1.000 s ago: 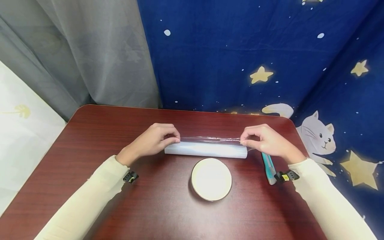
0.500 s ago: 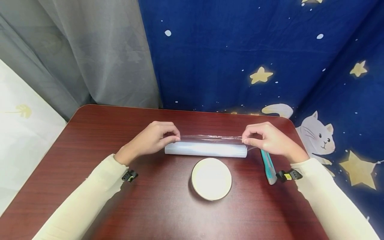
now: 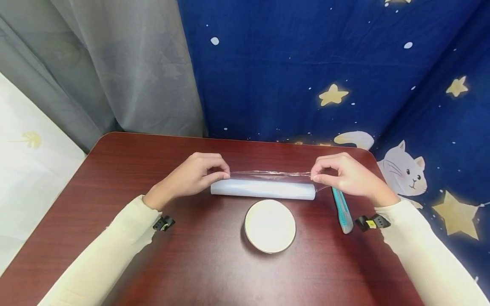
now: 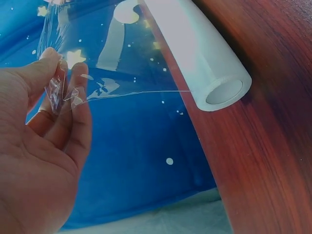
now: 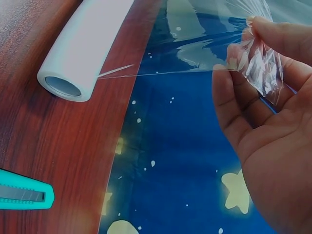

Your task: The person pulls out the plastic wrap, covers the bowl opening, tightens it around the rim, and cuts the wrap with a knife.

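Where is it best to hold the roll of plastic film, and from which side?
Probably both ends of the roll, one from the left and one from the right: it lies crosswise on the table, with open hollow ends facing sideways. The sheet of film comes off toward the far side, so that side seems worse.

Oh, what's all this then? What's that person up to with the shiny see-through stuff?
A person is holding up clear film, its edge pinched by the left hand and the right hand. It stretches between them and runs back to the white roll lying on the table. A round white dish sits on the person's side of the roll. A teal cutter lies to the right, with neither hand on it.
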Demonstrator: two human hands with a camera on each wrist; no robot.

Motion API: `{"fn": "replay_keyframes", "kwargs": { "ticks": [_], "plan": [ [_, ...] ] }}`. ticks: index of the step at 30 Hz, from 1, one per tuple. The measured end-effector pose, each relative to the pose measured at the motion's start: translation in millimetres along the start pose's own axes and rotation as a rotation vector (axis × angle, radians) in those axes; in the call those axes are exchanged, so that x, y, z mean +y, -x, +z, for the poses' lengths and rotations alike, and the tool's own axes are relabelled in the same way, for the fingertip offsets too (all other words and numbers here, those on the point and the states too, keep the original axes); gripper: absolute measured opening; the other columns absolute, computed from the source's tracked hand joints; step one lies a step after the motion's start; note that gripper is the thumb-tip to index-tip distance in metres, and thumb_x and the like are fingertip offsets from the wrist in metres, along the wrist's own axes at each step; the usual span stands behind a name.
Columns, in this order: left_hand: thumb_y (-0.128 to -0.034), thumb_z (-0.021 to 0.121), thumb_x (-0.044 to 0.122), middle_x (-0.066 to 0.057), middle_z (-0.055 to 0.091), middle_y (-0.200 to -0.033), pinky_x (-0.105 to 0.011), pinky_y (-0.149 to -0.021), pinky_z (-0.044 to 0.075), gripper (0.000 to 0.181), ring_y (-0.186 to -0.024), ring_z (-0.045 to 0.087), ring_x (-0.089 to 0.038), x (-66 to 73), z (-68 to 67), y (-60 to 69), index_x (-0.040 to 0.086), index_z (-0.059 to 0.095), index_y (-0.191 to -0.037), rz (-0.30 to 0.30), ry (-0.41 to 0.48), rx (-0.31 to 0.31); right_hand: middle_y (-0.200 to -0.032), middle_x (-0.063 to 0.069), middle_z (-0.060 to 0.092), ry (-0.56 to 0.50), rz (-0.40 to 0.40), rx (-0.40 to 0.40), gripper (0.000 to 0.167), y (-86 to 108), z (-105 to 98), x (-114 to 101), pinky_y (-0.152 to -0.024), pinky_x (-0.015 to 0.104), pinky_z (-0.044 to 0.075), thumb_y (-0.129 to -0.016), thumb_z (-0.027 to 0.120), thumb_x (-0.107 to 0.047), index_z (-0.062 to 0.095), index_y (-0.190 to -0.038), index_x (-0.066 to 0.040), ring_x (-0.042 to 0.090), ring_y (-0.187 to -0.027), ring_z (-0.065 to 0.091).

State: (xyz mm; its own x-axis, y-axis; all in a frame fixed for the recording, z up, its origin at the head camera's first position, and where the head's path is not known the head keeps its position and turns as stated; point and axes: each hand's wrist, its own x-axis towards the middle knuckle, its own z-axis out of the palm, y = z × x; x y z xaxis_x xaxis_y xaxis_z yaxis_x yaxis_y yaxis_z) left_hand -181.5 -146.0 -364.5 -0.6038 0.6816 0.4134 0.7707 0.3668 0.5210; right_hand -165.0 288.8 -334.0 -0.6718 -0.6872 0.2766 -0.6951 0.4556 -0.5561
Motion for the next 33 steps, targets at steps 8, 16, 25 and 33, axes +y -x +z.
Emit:
{"fn": "replay_keyframes", "kwargs": {
  "ticks": [8, 16, 25, 33],
  "plan": [
    [-0.1021, 0.080, 0.010, 0.012, 0.071, -0.094, -0.044, -0.071, 0.055, 0.008, -0.081, 0.061, -0.008, 4.0, -1.4, -4.0, 0.017, 0.079, -0.099, 0.022, 0.020, 0.008, -0.091, -0.016, 0.073, 0.028, 0.001, 0.008, 0.030, 2.6, -5, -1, -0.076, 0.021, 0.052, -0.094, 0.083, 0.003, 0.079, -0.099, -0.026, 0.008, -0.081, 0.066],
    [-0.1012, 0.081, 0.010, 0.013, 0.071, -0.094, -0.035, -0.070, 0.052, 0.008, -0.079, 0.060, -0.008, 6.5, -1.1, -6.5, 0.017, 0.079, -0.098, 0.031, 0.017, 0.011, -0.091, -0.016, 0.073, 0.045, -0.010, 0.013, 0.031, 5.2, -9, -3, -0.078, 0.025, 0.054, -0.095, 0.082, 0.004, 0.079, -0.098, -0.026, 0.007, -0.082, 0.066],
    [-0.1018, 0.081, 0.010, 0.012, 0.071, -0.094, -0.038, -0.069, 0.053, 0.008, -0.079, 0.060, -0.008, 9.7, -1.3, -7.3, 0.017, 0.080, -0.099, 0.028, 0.029, 0.006, -0.091, -0.017, 0.072, 0.032, 0.004, 0.002, 0.033, 8.2, -9, -2, -0.076, 0.020, 0.052, -0.095, 0.081, 0.005, 0.078, -0.098, -0.028, 0.007, -0.080, 0.066],
    [-0.1026, 0.080, 0.011, 0.013, 0.071, -0.094, -0.038, -0.068, 0.053, 0.007, -0.079, 0.060, -0.008, 12.2, -1.5, -7.9, 0.018, 0.080, -0.100, 0.025, 0.030, 0.002, -0.090, -0.018, 0.072, 0.043, -0.023, 0.019, 0.036, 9.4, -10, -4, -0.075, 0.021, 0.052, -0.095, 0.082, 0.005, 0.077, -0.097, -0.031, 0.006, -0.080, 0.065]
  ]
}}
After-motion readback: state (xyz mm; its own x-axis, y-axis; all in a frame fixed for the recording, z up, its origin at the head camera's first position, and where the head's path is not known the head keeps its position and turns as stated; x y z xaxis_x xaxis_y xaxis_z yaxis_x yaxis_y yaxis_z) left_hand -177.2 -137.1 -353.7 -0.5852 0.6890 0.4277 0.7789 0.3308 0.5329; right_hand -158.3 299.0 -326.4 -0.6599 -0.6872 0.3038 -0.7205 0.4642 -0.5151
